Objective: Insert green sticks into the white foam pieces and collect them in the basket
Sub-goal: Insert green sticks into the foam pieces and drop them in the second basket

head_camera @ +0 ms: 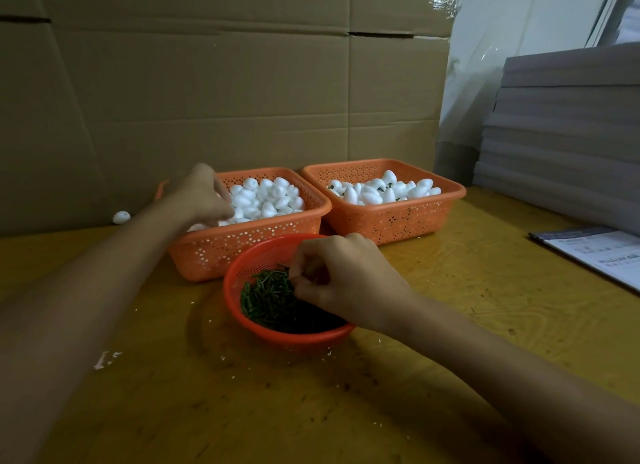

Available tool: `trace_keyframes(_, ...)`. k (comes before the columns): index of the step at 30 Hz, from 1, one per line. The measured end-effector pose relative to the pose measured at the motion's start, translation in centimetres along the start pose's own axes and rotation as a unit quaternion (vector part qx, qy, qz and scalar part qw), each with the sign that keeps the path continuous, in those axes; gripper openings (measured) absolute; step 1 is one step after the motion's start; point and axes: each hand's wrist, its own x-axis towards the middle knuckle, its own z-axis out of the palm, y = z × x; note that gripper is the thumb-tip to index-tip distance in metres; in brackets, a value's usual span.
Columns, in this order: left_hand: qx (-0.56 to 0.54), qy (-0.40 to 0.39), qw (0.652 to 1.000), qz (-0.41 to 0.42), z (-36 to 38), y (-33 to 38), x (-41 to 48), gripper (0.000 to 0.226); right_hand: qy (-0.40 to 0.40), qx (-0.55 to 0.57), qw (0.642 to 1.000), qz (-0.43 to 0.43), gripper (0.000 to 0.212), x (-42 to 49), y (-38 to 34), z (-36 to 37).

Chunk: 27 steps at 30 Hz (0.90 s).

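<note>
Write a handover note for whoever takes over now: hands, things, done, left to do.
Left hand: reaching into the left basket of plain foam pieces; its grip is hidden.
Right hand: pinches sticks in the round bowl.
Done: the right basket is part full of finished pieces, green showing.
One stray piece lies on the table by the cardboard.
Left to do: many plain pieces need sticks, then go in the right basket.
</note>
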Motion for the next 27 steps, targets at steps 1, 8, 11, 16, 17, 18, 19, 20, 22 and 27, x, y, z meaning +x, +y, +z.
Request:
trace_keyframes(1, -0.048, 0.042, 0.998, 0.016, 0.0, 0.2, -0.5, 0.016, 0.004, 0.004, 1.0, 0.004, 0.011, 0.0, 0.1, 0.0)
trace_keyframes(8, -0.375, 0.056, 0.911, 0.161, 2.3, 3.0, -11.0, 0.013, 0.008, 0.094, 0.995, 0.031, 0.002, 0.2, 0.0, -0.1)
trace_keyframes(11, -0.44, 0.019, 0.885, 0.152, 3.6, 1.8, -15.7, 0.016, 0.019, 0.115, 0.992, 0.041, 0.009, 0.3, -0.1, -0.1)
trace_keyframes(16, -0.523, 0.075, 0.836, 0.149, 3.5, 0.2, -19.1, 0.031, 0.007, 0.112, 0.992, 0.064, 0.012, 0.3, -0.1, -0.2)
trace_keyframes(17, -0.524, 0.078, 0.836, 0.145, 3.7, 0.1, -19.5, 0.032, 0.005, 0.101, 0.993, 0.066, 0.013, 0.3, 0.0, -0.2)
trace_keyframes(18, -0.52, 0.083, 0.838, 0.144, 3.9, 0.0, -20.0, 0.032, 0.009, 0.094, 0.994, 0.063, 0.013, 0.3, 0.0, -0.2)
trace_keyframes(19, -0.513, 0.09, 0.842, 0.145, 4.0, 0.1, -20.3, 0.032, 0.015, 0.09, 0.994, 0.056, 0.014, 0.3, 0.0, -0.3)
trace_keyframes(20, -0.501, 0.093, 0.847, 0.149, 4.2, 0.2, -20.6, 0.031, 0.02, 0.088, 0.995, 0.047, 0.014, 0.2, -0.1, -0.2)
trace_keyframes(22, -0.48, 0.098, 0.856, 0.163, 4.4, 0.2, -20.8, 0.029, 0.014, 0.072, 0.997, 0.029, 0.015, 0.0, -0.4, 0.1)
trace_keyframes(27, -0.487, 0.09, 0.85, 0.177, 4.3, -0.1, -20.8, 0.035, 0.02, 0.055, 0.998, 0.007, 0.015, -0.2, -0.8, 0.3)
